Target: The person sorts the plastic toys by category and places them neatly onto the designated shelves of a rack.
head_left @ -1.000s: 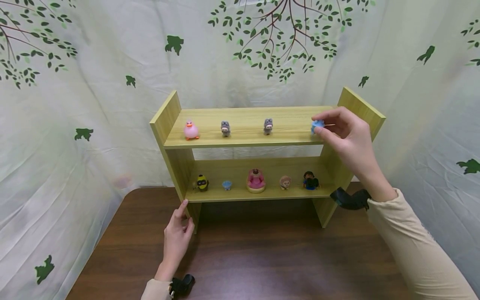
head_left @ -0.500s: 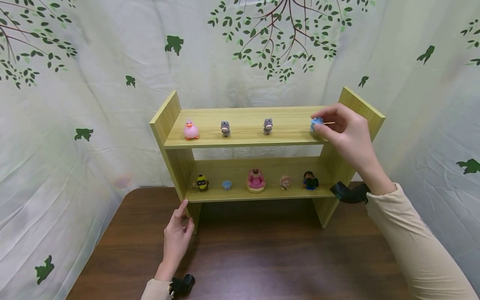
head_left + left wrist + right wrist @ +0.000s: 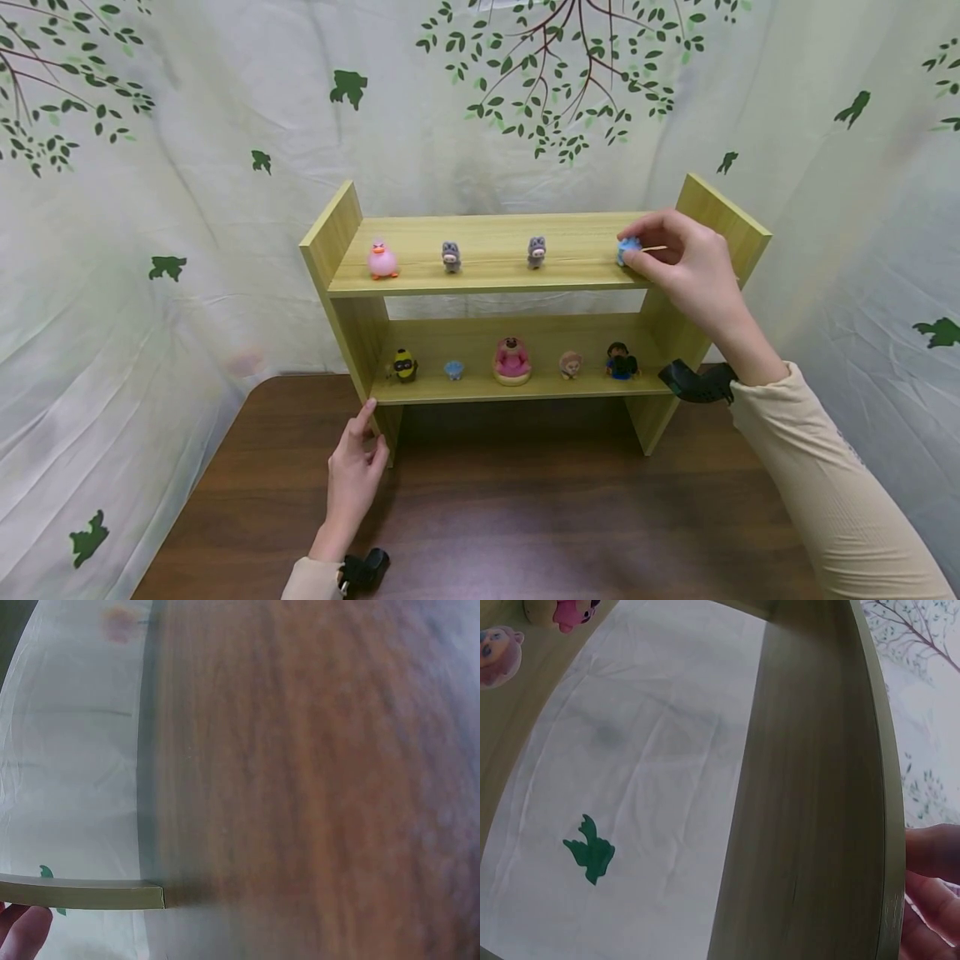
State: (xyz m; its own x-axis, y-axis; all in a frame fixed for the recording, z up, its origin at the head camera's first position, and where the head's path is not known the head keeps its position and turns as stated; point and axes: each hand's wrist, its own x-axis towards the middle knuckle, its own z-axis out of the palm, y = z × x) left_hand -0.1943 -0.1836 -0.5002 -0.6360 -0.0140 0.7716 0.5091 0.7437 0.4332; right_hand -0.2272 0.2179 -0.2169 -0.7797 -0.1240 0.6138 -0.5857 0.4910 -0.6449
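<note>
In the head view my right hand [image 3: 686,258] pinches a small light-blue toy figure [image 3: 628,248] between thumb and fingertips, at the right part of the top shelf [image 3: 480,279]. The fingers cover much of the toy, so its kind is hard to see. Right of it, by the fingers, shows a thin pale strip. To the left on that shelf stand a pink duck figure [image 3: 382,260] and two grey toy figures [image 3: 451,257], [image 3: 536,252]. My left hand [image 3: 356,467] touches the left side panel [image 3: 348,346] low down, index finger stretched to its front edge. Its fingertips [image 3: 28,934] show beside the panel in the left wrist view.
On the lower shelf [image 3: 480,398] stand a yellow-and-black figure [image 3: 405,366], a small blue one [image 3: 453,370], a pink bear [image 3: 512,361], a pale-faced figure [image 3: 570,364] and a dark-haired figure [image 3: 621,361]. The unit rests on a brown wooden table [image 3: 510,517] before a leaf-printed cloth [image 3: 480,108].
My right hand, with the blue toy figure pinched in it, has shifted slightly left along the top shelf. The left hand and the other figures have stayed put.
</note>
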